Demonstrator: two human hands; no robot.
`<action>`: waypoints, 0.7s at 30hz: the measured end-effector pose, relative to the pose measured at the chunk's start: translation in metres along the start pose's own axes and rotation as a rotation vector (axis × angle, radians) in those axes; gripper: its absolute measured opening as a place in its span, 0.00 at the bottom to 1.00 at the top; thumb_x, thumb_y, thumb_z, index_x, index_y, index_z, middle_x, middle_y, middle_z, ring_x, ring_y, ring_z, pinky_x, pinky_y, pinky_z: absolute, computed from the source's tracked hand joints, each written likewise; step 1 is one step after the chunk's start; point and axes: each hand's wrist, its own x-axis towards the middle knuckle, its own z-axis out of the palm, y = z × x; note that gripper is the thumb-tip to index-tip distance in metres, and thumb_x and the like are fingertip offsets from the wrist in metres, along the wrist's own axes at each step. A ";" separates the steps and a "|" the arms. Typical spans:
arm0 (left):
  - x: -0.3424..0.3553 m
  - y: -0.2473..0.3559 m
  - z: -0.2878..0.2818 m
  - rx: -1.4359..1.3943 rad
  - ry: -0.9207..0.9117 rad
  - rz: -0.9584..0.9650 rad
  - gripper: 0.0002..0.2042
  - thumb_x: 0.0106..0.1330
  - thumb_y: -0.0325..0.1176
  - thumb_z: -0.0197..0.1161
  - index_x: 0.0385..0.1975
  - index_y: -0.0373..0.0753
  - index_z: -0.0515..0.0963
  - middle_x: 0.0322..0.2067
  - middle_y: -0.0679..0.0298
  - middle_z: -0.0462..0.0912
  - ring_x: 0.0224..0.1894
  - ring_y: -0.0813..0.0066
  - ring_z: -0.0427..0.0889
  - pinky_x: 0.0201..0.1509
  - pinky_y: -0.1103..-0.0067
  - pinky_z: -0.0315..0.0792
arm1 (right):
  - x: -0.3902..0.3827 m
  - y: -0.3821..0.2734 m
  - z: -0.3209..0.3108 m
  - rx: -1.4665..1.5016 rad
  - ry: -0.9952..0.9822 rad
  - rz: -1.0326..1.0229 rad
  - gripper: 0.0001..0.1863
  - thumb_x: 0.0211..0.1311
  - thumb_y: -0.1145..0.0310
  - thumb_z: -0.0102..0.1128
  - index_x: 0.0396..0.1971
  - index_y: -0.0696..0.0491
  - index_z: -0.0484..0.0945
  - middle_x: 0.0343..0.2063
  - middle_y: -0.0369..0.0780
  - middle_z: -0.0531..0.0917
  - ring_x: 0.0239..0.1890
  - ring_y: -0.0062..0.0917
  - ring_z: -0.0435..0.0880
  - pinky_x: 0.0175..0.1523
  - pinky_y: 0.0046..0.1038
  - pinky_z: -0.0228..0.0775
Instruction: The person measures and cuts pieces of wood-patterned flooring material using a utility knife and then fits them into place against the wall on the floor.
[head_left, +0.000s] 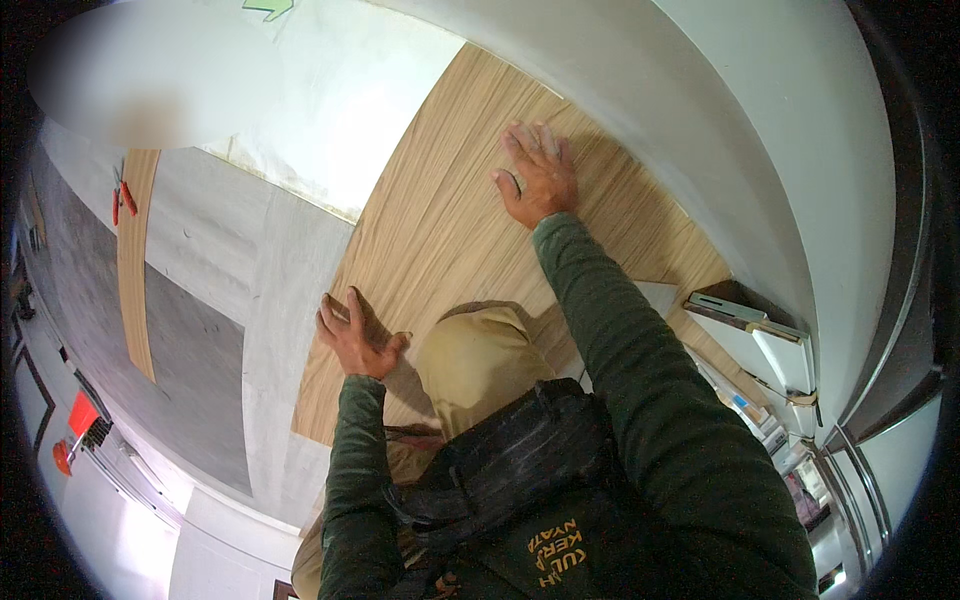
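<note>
Dark shirt [640,540] bears yellow lettering [557,552]; white surface [330,80], a green arrow [270,9].

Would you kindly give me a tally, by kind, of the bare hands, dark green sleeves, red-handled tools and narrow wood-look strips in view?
Bare hands, left hand and right hand, at the wood-look surface: 2
Dark green sleeves: 2
Red-handled tool: 1
Narrow wood-look strip: 1
Total: 6

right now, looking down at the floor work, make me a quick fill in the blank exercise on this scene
Of left hand and right hand, the ____ one is nearer the picture's top.
The sheet under it has a ____-grain pattern.
The tool at the narrow strip has ____ handles.

Missing words: right; wood; red
</note>
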 end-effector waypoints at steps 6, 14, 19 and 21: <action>0.002 0.000 -0.004 -0.049 0.005 0.004 0.59 0.30 0.44 0.81 0.71 0.51 0.56 0.69 0.35 0.44 0.68 0.26 0.45 0.64 0.40 0.55 | 0.002 0.001 0.000 0.065 0.007 -0.012 0.28 0.57 0.55 0.63 0.57 0.51 0.75 0.63 0.37 0.70 0.66 0.43 0.63 0.68 0.50 0.52; 0.003 0.006 -0.007 -0.062 0.009 0.017 0.59 0.30 0.44 0.81 0.71 0.49 0.56 0.68 0.33 0.45 0.67 0.26 0.45 0.64 0.40 0.54 | 0.001 0.003 -0.004 0.053 0.006 -0.006 0.28 0.56 0.58 0.64 0.57 0.52 0.75 0.63 0.39 0.70 0.66 0.42 0.63 0.68 0.51 0.52; 0.004 0.019 -0.011 -0.072 -0.075 -0.078 0.59 0.32 0.44 0.80 0.72 0.49 0.55 0.68 0.33 0.44 0.68 0.27 0.44 0.67 0.41 0.49 | 0.002 0.010 -0.004 0.047 -0.024 -0.015 0.29 0.56 0.57 0.64 0.58 0.51 0.74 0.64 0.40 0.70 0.68 0.42 0.62 0.70 0.50 0.50; -0.001 0.012 -0.013 -0.126 -0.094 -0.103 0.59 0.33 0.44 0.80 0.72 0.49 0.54 0.69 0.33 0.42 0.70 0.28 0.43 0.70 0.43 0.45 | 0.005 0.006 0.011 -0.005 -0.062 -0.002 0.30 0.55 0.57 0.64 0.59 0.50 0.72 0.64 0.40 0.70 0.68 0.42 0.62 0.70 0.49 0.50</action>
